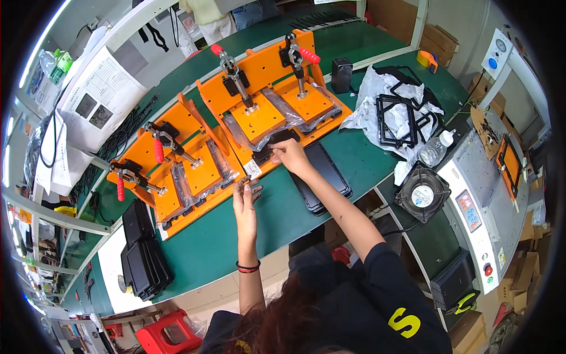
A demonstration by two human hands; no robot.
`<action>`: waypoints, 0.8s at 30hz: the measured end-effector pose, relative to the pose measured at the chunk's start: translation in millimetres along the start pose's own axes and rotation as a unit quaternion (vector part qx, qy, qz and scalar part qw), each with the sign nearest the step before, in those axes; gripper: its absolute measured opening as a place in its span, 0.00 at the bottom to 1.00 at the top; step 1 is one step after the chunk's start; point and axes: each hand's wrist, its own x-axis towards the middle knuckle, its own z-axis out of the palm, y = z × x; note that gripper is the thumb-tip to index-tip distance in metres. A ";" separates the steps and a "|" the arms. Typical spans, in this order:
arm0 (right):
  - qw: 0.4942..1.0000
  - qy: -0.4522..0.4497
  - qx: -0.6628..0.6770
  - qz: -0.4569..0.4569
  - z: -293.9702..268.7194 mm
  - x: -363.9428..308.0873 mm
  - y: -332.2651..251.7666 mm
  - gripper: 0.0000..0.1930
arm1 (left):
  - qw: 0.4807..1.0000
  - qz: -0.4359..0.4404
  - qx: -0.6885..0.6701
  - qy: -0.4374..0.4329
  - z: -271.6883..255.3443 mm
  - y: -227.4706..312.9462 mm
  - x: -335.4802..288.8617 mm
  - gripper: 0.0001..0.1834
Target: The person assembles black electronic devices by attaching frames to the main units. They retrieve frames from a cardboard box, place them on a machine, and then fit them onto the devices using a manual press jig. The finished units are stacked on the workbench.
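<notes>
At the front edge of the right orange clamping fixture (247,121), my right hand (290,156) is closed in a pinch on a small black part (262,156); its exact kind is unclear. Another dark piece (284,137) shows just past the knuckles. My left hand (246,203) is held up beside the left orange fixture (177,218), its fingers stretched and apart. Clear plastic film (271,138) lies around the plates of the right fixture, under toggle clamps with red handles (309,56). Below my right wrist, a flat black rectangular panel (321,177) rests on the green table.
Stacked black panels (144,259) stand at the left. Black frames (398,121) lie on white wrapping at the right, near a clear bottle (435,148) and a fan (421,193). A machine with a control panel (470,212) borders the right side. A red stool (168,333) is below.
</notes>
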 end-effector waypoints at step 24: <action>0.978 0.064 0.163 0.110 -12.4 24.5 -15.3 0.09 | 0.985 0.072 -0.132 0.082 26.8 -28.3 137.9 0.02</action>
